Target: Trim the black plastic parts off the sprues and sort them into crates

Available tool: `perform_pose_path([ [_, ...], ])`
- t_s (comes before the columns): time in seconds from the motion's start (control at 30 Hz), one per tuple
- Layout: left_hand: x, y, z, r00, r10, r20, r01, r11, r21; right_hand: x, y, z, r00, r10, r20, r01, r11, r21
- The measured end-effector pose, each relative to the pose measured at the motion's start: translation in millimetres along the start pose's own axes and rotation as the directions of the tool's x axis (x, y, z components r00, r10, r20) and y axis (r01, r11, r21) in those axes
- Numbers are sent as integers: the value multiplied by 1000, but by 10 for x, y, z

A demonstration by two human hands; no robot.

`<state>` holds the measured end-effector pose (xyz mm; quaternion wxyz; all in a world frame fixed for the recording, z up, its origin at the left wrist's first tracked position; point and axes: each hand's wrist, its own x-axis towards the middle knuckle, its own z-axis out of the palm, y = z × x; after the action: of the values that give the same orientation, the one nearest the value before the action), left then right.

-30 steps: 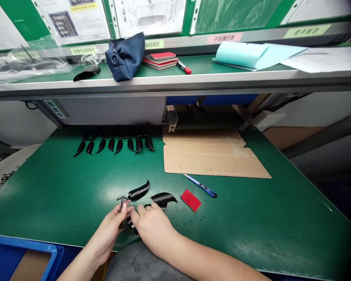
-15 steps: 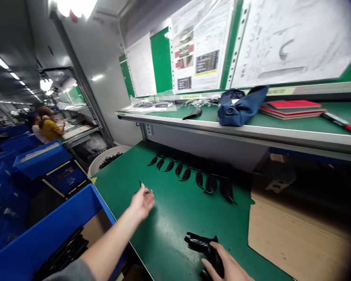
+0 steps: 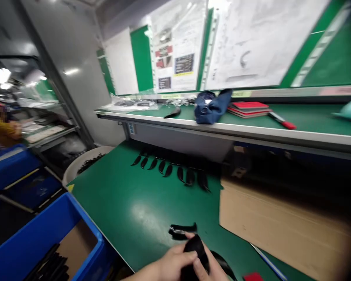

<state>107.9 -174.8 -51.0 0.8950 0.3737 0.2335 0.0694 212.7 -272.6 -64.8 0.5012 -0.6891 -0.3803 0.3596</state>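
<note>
Clasping a black curved part (image 3: 194, 249) near the front edge of the green surface (image 3: 128, 210), the thumb and fingers of the left hand (image 3: 172, 265) hold it close to the body, probably for close handling. The right hand (image 3: 213, 271) meets it alongside, but blur hides whether those fingers grip. A second part (image 3: 181, 231) lies just beyond, within reach. A row of similar pieces (image 3: 169, 169) lines the far edge, set apart.

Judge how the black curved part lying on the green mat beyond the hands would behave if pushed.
The black curved part looks like thin glossy moulded plastic, so probably light and stiff. On the smooth green mat it would likely slide or spin rather than roll, since it lies flat.
</note>
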Motion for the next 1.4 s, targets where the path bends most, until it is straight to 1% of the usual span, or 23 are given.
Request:
perform_pose_path([
  [0.07,-73,-4,-11,997,-72,41,71,997,36,-86,-44,-250,998,-17,55,24,991,-130],
  [0.1,-99,-10,-13,993,-99,56,95,993,77,-98,-51,-409,1000,15,19,-10,973,-230],
  [0.13,-113,-17,-8,989,-126,76,119,989,89,-93,-38,-584,996,43,-77,-68,932,-356],
  [0.17,-117,-27,5,983,-155,99,147,986,79,-76,-2,-768,974,50,-221,-158,849,-504],
  [0.2,-116,-38,27,975,-185,122,179,982,56,-55,56,-950,930,52,-364,-284,730,-621],
  [0.23,-112,-47,57,964,-218,149,217,976,24,-35,130,-1118,885,66,-462,-383,668,-638],
  [0.27,-111,-52,95,953,-247,176,251,968,1,-19,212,-1263,847,74,-526,-453,618,-643],
  [0.3,-114,-51,136,942,-267,201,275,961,-10,-10,297,-1378,820,89,-565,-501,588,-634],
  [0.33,-122,-42,179,934,-278,223,287,958,-10,-7,375,-1462,807,107,-581,-525,582,-621],
  [0.4,-146,1,253,924,-285,255,294,956,3,-20,493,-1544,809,130,-574,-530,582,-616],
  [0.47,-172,68,305,923,-286,257,291,956,17,-58,531,-1545,835,132,-534,-492,615,-617],
  [0.53,-190,142,333,930,-287,231,284,958,49,-121,475,-1501,876,118,-467,-417,672,-612],
  [0.63,-197,233,352,937,-309,163,284,946,158,-258,227,-1377,942,85,-325,-273,759,-591],
  [0.7,-200,276,368,939,-331,95,298,919,257,-368,-2,-1269,983,19,-180,-125,791,-599],
  [0.73,-205,294,381,940,-336,61,303,902,306,-420,-119,-1213,995,-40,-92,-25,790,-613],
  [0.77,-214,310,397,939,-343,38,309,885,348,-465,-229,-1159,995,-103,-12,72,774,-629],
  [0.83,-245,340,440,931,-363,30,323,860,395,-527,-413,-1070,968,-220,123,245,709,-662],
  [0.87,-267,354,465,925,-377,43,329,853,405,-541,-483,-1038,952,-256,168,300,666,-683],
  [0.93,-316,378,515,913,-400,77,340,853,397,-543,-576,-997,927,-289,241,369,577,-728],
  [1.03,-393,401,572,898,-427,107,361,854,376,-515,-627,-967,909,-306,283,401,459,-793],
  [1.17,-460,405,596,887,-457,67,402,835,375,-492,-621,-927,903,-337,265,385,362,-849],
  [1.27,-467,407,601,889,-456,49,392,812,432,-488,-607,-902,902,-331,277,384,322,-865],
  [1.4,-446,446,632,896,-439,70,318,741,591,-482,-572,-893,900,-310,307,402,316,-860],
])
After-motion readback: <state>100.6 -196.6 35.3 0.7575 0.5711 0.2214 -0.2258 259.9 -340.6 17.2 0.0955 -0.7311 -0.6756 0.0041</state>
